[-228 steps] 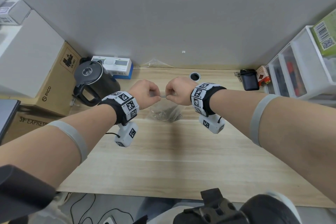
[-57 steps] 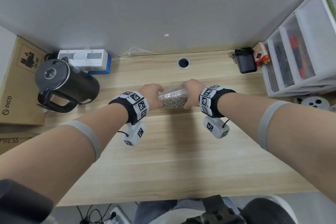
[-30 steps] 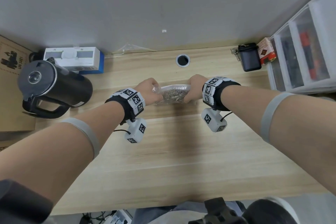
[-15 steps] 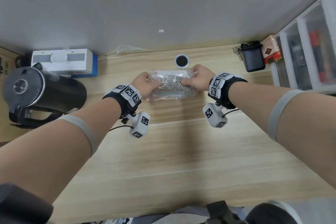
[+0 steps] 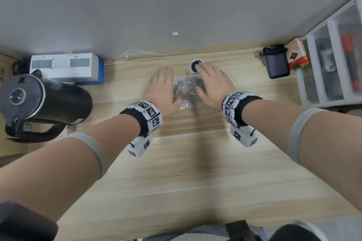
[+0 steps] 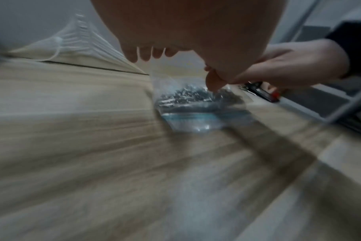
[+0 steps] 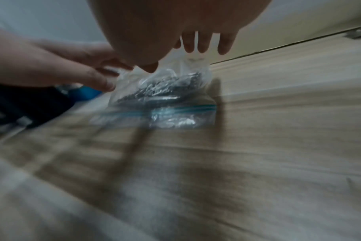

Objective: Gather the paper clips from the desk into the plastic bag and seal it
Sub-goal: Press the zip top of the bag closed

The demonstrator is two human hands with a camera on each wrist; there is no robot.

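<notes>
Paper clips (image 5: 185, 88) heaped inside clear zip bag (image 5: 186, 101), flat on wooden desk (image 5: 186, 172) near cable grommet (image 5: 193, 65). Blue zip strip (image 7: 175, 110) toward near edge. Left hand (image 5: 161, 92) and right hand (image 5: 212, 84) above bag ends, fingers straight, gripping nothing. Black kettle (image 5: 45, 103) far left.

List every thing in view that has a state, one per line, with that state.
plastic bag: lying flat on the desk, paper clips inside; seal too blurred to judge
left hand: fingers straight, holds nothing
right hand: fingers straight, holds nothing
kettle: lid down
drawer unit: drawers shut
</notes>
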